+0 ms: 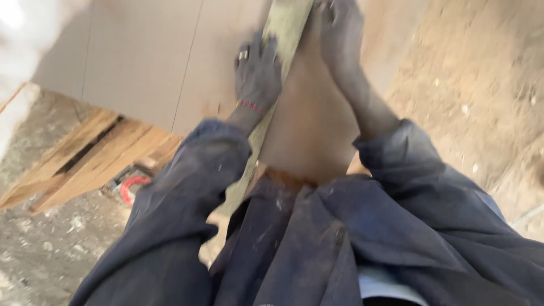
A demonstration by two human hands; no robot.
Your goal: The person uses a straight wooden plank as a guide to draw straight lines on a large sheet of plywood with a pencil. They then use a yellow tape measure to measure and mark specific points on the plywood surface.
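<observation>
Our left hand (258, 71) lies flat with fingers spread, pressing on a long pale wooden strip (283, 34) that runs between both hands across a big brown board (147, 56). Our right hand (340, 31), just beside the strip, rests palm down on the board; blur hides its grip. Below the left hand lie rough planks (85, 153) and something red (131, 187)

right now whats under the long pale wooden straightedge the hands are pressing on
The long pale wooden straightedge lies on a flat brown board sheet. The left hand and right hand press on it. Its lower end is hidden behind the dark blue sleeve.
</observation>
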